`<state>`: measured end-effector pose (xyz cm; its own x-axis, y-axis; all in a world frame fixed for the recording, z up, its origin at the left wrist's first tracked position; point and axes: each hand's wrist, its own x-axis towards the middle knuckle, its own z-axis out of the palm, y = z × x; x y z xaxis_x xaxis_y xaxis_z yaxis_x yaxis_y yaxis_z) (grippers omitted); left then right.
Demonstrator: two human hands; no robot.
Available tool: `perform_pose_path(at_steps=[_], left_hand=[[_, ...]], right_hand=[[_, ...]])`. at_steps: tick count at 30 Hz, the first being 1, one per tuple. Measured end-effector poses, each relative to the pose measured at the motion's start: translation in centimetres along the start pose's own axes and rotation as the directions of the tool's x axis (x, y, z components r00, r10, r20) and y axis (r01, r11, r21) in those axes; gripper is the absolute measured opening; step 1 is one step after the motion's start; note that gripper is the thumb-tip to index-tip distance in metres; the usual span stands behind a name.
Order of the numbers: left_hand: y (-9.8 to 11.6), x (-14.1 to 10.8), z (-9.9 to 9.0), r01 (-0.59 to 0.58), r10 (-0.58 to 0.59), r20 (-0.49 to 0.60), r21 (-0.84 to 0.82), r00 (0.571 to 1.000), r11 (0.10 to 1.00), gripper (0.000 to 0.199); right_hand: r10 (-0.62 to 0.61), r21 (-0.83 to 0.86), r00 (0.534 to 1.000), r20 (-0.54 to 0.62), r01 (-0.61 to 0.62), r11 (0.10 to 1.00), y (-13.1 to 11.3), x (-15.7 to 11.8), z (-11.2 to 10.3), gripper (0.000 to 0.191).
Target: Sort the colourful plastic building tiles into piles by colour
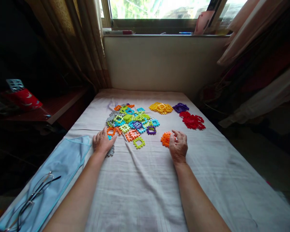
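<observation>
My left hand (pixel 103 141) rests palm down at the near left of a mixed heap of flat plastic interlocking pieces (pixel 128 118). Its fingers are stretched and apart, beside an orange square-holed piece (pixel 111 131); a grey piece (pixel 111 151) shows partly under the hand. My right hand (pixel 178 146) is at the right edge of a small orange pile (pixel 166 139). Its thumb and fingers curve around orange plastic there, partly hidden by the hand. A lime piece (pixel 139 142) and a purple piece (pixel 151 130) lie at the heap's near side.
Yellow (pixel 160 108), purple (pixel 180 107) and red (pixel 192 121) piles lie at the far right of the cloth-covered table (pixel 145 190). Eyeglasses (pixel 33 196) sit on a light blue cloth (pixel 60 161) at left. Beyond stand a wall and window; curtains hang on the left.
</observation>
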<state>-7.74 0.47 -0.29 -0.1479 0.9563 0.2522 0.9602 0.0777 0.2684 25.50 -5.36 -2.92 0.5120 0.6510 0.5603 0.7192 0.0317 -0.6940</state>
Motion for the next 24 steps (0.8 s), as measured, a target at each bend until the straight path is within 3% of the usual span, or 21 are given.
perform_pose_path(at_steps=[6,11,13,15,17,20,24], left_hand=[[-0.2,0.5,0.6,-0.031,0.028,-0.096,-0.027,0.995,0.999,0.059],[-1.1,-0.1,1.0,0.030,-0.085,-0.177,-0.291,0.981,0.956,0.062],[-0.9,-1.0,0.9,-0.010,-0.095,-0.247,-0.395,0.964,0.919,0.062],[-0.3,-2.1,0.7,-0.135,-0.013,-0.325,-0.429,0.946,0.893,0.061],[0.8,-3.4,0.5,-0.307,0.152,-0.372,-0.407,0.916,0.860,0.061],[2.8,-5.1,0.4,-0.527,0.393,-0.386,-0.352,0.835,0.773,0.065],[5.0,-6.6,0.5,-0.668,0.571,-0.350,-0.319,0.742,0.672,0.071]], right_hand=[[-0.073,-0.044,0.997,-0.032,0.071,0.996,0.0,0.0,0.0,0.033],[-0.149,-0.059,0.988,-0.039,0.147,0.987,-0.8,-0.1,-0.1,0.031],[-0.176,-0.062,0.984,-0.019,0.174,0.983,-1.5,-0.4,0.0,0.029],[-0.209,-0.037,0.977,0.032,0.210,0.977,-2.4,-0.9,0.2,0.028],[-0.247,0.029,0.964,0.096,0.245,0.969,-3.4,-1.4,0.4,0.027],[-0.290,0.182,0.936,0.200,0.255,0.950,-4.9,-2.4,0.7,0.026],[-0.256,0.330,0.912,0.321,0.146,0.933,-6.2,-3.6,1.1,0.026]])
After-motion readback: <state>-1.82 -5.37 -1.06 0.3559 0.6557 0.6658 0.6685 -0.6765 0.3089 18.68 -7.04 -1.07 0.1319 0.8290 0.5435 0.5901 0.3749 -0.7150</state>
